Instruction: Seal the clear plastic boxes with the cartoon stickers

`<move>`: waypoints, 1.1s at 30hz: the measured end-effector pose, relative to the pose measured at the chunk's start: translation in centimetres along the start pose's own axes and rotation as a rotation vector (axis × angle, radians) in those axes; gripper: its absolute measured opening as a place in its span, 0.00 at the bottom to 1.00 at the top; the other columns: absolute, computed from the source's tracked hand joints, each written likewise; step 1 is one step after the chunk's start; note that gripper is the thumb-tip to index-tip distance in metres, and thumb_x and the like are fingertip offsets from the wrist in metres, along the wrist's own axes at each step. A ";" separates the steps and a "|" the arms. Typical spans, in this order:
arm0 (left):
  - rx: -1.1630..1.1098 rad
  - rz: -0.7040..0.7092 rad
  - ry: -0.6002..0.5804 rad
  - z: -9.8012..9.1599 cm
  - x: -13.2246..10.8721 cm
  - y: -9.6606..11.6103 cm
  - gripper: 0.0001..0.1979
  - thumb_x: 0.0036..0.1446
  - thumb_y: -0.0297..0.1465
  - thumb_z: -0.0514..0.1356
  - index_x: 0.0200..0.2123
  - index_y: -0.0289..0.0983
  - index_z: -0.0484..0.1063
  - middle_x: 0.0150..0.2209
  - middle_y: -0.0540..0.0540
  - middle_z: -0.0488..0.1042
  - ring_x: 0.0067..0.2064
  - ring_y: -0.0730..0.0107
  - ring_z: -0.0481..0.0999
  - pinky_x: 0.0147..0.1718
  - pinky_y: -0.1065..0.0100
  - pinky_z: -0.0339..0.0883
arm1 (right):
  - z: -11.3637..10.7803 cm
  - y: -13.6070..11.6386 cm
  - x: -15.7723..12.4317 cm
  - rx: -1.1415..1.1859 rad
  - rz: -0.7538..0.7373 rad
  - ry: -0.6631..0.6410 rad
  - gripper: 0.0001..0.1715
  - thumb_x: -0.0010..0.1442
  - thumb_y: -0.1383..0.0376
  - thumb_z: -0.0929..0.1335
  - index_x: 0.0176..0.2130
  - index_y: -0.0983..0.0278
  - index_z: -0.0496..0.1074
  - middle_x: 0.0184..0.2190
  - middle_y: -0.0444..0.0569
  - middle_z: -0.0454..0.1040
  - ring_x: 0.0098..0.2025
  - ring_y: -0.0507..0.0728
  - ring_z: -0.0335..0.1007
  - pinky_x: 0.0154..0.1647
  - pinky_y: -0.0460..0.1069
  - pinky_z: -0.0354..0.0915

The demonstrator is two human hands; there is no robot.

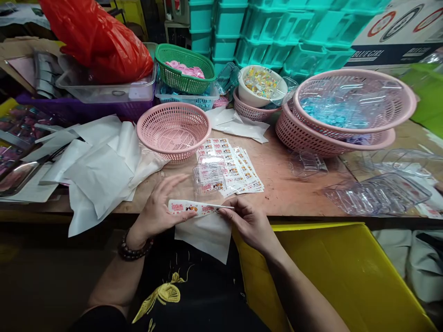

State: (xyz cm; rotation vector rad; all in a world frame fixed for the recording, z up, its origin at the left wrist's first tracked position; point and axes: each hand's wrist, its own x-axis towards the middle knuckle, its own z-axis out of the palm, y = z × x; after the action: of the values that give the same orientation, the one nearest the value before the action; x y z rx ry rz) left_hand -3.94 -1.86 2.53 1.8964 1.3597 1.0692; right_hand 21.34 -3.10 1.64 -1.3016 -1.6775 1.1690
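Note:
A sticker sheet [180, 207] with pink print and small cartoon figures is stretched between my two hands above my lap. My left hand [154, 212] steadies its left end, the thumb along the lower edge and the fingers extended behind. At the right end, my right hand [251, 225] pinches the sheet between thumb and fingertips. White paper [207, 237] hangs just below it; whether the two are joined, I cannot tell. Beyond the hands, a clear plastic case [207, 179] rests on the table by a fanned stack of printed sticker sheets [247, 170].
A pink basket [173, 133] stands behind the case. Crumpled white papers [100, 170] lie left. Stacked pink baskets [287, 127] and clear plastic trays [377, 193] sit right. Along the back are a green basket [183, 78], white bowl [245, 94] and teal crates [270, 27].

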 end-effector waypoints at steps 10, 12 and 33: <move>-0.058 -0.104 -0.525 1.1 1.6 1.7 0.09 0.59 0.36 0.65 0.34 0.36 0.81 0.32 0.49 0.82 0.32 0.70 0.78 0.31 0.72 0.65 | -0.9 -0.9 -0.5 -0.202 -0.222 -0.045 0.14 0.61 0.53 0.71 0.36 0.61 0.75 0.32 0.48 0.79 0.34 0.55 0.74 0.35 0.49 0.69; -0.066 -0.117 -0.559 1.2 1.7 1.5 0.11 0.59 0.38 0.65 0.32 0.36 0.81 0.29 0.49 0.81 0.30 0.72 0.76 0.29 0.73 0.63 | -0.9 -0.9 -0.6 -0.204 -0.211 -0.033 0.12 0.63 0.55 0.70 0.34 0.61 0.75 0.29 0.47 0.79 0.32 0.54 0.74 0.32 0.48 0.69; -0.200 -0.173 -0.536 0.5 1.3 -1.0 0.10 0.58 0.38 0.65 0.34 0.36 0.79 0.45 0.40 0.77 0.45 0.60 0.77 0.38 0.64 0.72 | -3.1 1.6 4.7 -0.023 -0.200 0.428 0.30 0.66 0.53 0.66 0.66 0.52 0.63 0.40 0.50 0.79 0.41 0.58 0.76 0.43 0.55 0.74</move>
State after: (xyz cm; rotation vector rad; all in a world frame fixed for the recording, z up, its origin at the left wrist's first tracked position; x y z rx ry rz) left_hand -3.81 -0.31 1.88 1.7136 1.0403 0.5314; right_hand 23.50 2.31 1.19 -1.2586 -1.4652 0.6965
